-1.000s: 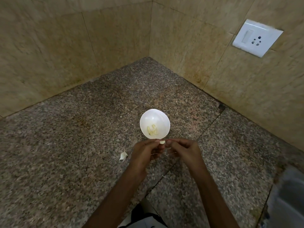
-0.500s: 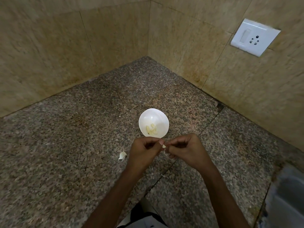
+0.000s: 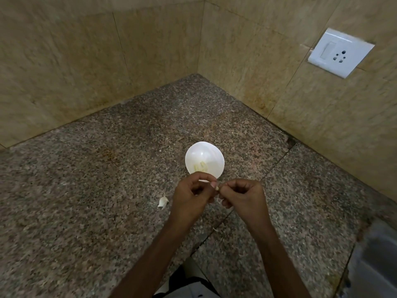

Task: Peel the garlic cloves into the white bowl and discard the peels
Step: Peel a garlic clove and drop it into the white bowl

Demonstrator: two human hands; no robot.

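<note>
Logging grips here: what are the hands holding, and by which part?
A garlic clove, pinched from opposite sides by the left hand and the right hand.

A single wide-angle camera on the person's head looks forward and steeply down, close over the left hand (image 3: 190,197) and right hand (image 3: 243,196), which meet just below the frame's centre. It faces the tiled wall corner (image 3: 200,39) beyond the hands, with the granite counter (image 3: 86,190) spreading to both sides of them.
</note>
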